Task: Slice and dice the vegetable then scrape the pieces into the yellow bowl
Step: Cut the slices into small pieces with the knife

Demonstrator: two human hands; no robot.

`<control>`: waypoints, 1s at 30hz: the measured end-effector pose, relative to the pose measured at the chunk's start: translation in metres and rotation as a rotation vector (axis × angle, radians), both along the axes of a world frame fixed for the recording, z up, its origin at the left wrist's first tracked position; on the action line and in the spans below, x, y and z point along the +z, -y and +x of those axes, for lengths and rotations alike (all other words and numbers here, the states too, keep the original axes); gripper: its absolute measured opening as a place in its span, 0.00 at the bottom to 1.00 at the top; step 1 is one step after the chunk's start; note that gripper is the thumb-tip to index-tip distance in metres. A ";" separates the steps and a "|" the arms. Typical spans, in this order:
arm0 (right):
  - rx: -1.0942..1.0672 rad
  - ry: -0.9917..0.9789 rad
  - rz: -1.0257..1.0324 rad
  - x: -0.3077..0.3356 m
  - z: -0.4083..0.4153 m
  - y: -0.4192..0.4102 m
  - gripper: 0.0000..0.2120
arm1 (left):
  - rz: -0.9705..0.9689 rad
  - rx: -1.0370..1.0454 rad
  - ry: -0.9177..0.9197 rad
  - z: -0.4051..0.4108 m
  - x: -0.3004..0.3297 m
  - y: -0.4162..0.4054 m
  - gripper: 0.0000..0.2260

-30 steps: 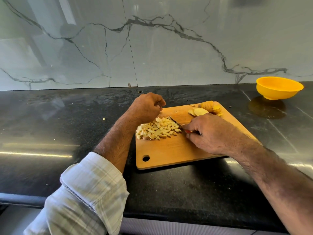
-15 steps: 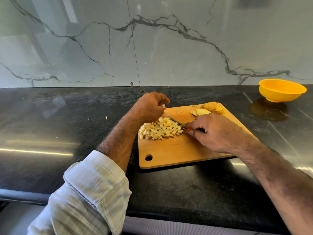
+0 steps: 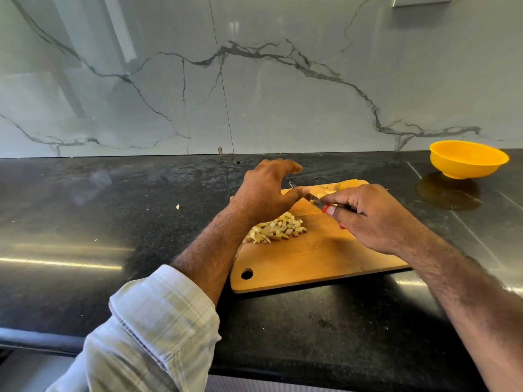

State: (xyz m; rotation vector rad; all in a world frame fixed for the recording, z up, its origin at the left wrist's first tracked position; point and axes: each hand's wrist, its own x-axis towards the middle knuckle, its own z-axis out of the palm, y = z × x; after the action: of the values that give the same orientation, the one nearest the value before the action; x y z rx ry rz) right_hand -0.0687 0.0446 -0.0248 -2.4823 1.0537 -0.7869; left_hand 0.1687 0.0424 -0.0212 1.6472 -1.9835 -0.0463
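A wooden cutting board point(image 3: 317, 258) lies on the black counter. A pile of diced pale vegetable pieces point(image 3: 278, 229) sits on its left part. Several uncut slices point(image 3: 349, 184) lie at the board's far edge. My right hand point(image 3: 370, 216) grips a small red-handled knife point(image 3: 314, 198) lifted above the board, blade pointing left. My left hand point(image 3: 266, 190) hovers over the board's far left, fingers spread, thumb touching the blade. The yellow bowl point(image 3: 468, 159) stands at the far right of the counter.
The black stone counter point(image 3: 113, 236) runs to a marble wall behind. A stray vegetable bit point(image 3: 177, 206) lies on the counter left of the board. The counter's front edge is near my sleeve point(image 3: 152, 329).
My left hand has opened and lifted off the diced pile. My right hand has raised the knife from the board toward the far edge, near my left thumb.
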 end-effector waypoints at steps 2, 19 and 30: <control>-0.002 -0.005 -0.012 0.000 0.000 0.001 0.09 | 0.015 0.012 -0.007 0.000 0.002 0.000 0.20; -0.085 -0.044 -0.035 0.000 -0.003 0.003 0.09 | 0.084 0.030 -0.056 0.005 0.006 -0.001 0.17; -0.046 -0.200 0.025 -0.009 0.003 0.000 0.13 | 0.022 0.050 -0.162 0.014 0.002 0.004 0.14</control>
State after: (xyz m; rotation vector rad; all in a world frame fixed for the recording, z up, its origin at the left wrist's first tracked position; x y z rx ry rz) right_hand -0.0653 0.0444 -0.0339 -2.5646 1.1840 -0.5429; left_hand 0.1831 0.0384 -0.0191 1.6519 -1.8261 -0.1783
